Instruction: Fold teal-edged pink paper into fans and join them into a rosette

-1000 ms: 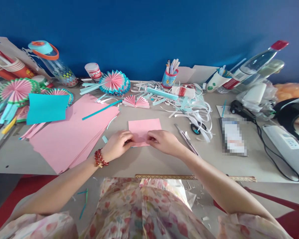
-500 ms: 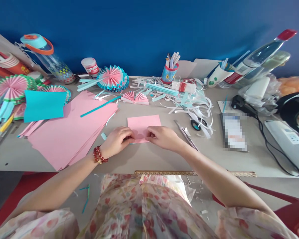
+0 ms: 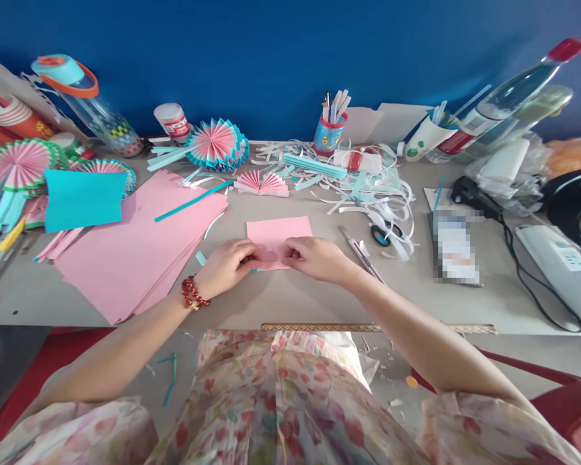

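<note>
A small pink paper sheet (image 3: 278, 232) lies flat on the grey table (image 3: 290, 300) in front of me. My left hand (image 3: 227, 265), with a red bead bracelet at the wrist, pinches the sheet's near left edge. My right hand (image 3: 317, 257) pinches the near right edge, its fingers curled over the paper. The near edge of the sheet is hidden under both hands. A thin teal strip peeks out under the sheet between the hands.
A stack of pink sheets (image 3: 135, 252) and a teal sheet (image 3: 82, 199) lie at left. Folded paper fans (image 3: 217, 143) and a half fan (image 3: 261, 184) lie behind. Scissors (image 3: 382, 234) sit among paper strips (image 3: 368, 194); a pen cup (image 3: 326, 135), bottles (image 3: 508, 103), cables at right.
Both hands stay pinched on the pink sheet's near edge with only small finger shifts. The whole scene has slid slightly up in view as my head tilted down.
</note>
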Tool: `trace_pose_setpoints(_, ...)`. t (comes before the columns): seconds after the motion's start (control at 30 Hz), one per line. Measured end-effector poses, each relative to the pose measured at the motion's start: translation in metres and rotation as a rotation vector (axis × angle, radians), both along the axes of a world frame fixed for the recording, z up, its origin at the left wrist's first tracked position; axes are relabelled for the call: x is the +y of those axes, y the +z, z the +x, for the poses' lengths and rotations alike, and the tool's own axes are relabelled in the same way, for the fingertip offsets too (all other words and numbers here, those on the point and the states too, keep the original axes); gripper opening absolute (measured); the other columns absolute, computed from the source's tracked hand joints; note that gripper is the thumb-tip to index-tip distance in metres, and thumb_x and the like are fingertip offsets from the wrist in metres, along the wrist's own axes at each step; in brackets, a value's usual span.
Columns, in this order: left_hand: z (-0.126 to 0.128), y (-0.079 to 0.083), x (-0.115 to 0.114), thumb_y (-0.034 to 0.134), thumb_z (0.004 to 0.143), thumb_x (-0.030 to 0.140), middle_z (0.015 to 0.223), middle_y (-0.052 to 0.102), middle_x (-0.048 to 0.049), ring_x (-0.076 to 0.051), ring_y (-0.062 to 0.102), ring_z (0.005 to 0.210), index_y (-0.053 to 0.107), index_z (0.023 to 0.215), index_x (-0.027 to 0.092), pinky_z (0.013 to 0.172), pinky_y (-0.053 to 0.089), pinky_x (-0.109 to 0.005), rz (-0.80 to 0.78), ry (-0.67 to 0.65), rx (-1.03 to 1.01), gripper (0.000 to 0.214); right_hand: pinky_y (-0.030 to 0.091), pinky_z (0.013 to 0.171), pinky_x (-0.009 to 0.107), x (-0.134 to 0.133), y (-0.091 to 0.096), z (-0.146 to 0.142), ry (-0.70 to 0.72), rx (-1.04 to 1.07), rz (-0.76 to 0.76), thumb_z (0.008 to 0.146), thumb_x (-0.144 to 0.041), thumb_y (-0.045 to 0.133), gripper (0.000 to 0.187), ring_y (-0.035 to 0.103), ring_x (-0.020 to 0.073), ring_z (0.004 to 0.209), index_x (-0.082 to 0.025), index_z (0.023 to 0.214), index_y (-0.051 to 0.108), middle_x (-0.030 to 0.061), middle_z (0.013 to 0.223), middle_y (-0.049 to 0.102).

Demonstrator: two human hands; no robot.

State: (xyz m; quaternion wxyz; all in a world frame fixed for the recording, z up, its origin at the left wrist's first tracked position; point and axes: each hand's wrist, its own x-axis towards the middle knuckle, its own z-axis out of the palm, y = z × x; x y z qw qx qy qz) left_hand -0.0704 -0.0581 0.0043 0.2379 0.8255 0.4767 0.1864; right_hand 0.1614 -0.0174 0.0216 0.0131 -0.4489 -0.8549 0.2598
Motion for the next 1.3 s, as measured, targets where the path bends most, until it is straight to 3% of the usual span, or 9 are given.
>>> trace_pose_setpoints(0.87, -0.002, -0.008, -0.007, 0.051, 0.097, 0.03, 0.093, 0.064, -0.0038, -0.02, 0.057, 0.089, 0.06, 0.089, 0.019, 0.081, 0.041, -0.033, 0.082, -0.047, 0.097, 0.017, 0.032, 0.06, 0.023, -0.001, -0.006, 0.002, 0.013, 0.022, 0.04, 0.09, -0.029, 0.056, 0.009, 0.062, 0.0148, 0.078, -0.023, 0.086, 0.063, -0.0001, 0.092, 0.072)
trace_pose_setpoints(0.97, -0.001, -0.009, -0.009, 0.047, 0.099, 0.029, 0.098, 0.064, -0.0057, -0.022, 0.057, 0.094, 0.062, 0.095, 0.019, 0.083, 0.04, -0.035, 0.134, -0.066, 0.165, 0.019, 0.032, 0.06, 0.023, 0.0, -0.005, 0.002, 0.011, 0.033, 0.025, 0.09, -0.029, 0.057, 0.01, 0.062, 0.0147, 0.077, -0.023, 0.086, 0.064, -0.0001, 0.091, 0.072)
trace_pose_setpoints(1.1, -0.001, -0.01, -0.012, 0.044, 0.099, 0.021, 0.103, 0.064, -0.0067, -0.023, 0.056, 0.096, 0.063, 0.117, 0.025, 0.084, 0.038, -0.036, 0.231, -0.146, 0.257, 0.027, 0.031, 0.06, 0.022, 0.003, 0.0, 0.006, 0.028, 0.06, -0.03, 0.086, -0.025, 0.06, 0.005, 0.06, 0.0137, 0.075, -0.022, 0.086, 0.064, 0.0, 0.089, 0.071)
trace_pose_setpoints(1.3, -0.002, -0.012, -0.011, 0.042, 0.098, 0.015, 0.097, 0.061, -0.0051, -0.021, 0.053, 0.091, 0.06, 0.128, 0.032, 0.083, 0.036, -0.034, 0.286, -0.172, 0.32, 0.039, 0.026, 0.056, 0.024, 0.004, 0.005, 0.021, -0.003, -0.016, 0.054, 0.087, -0.026, 0.058, 0.013, 0.057, 0.0148, 0.071, -0.021, 0.076, 0.062, 0.0008, 0.081, 0.07)
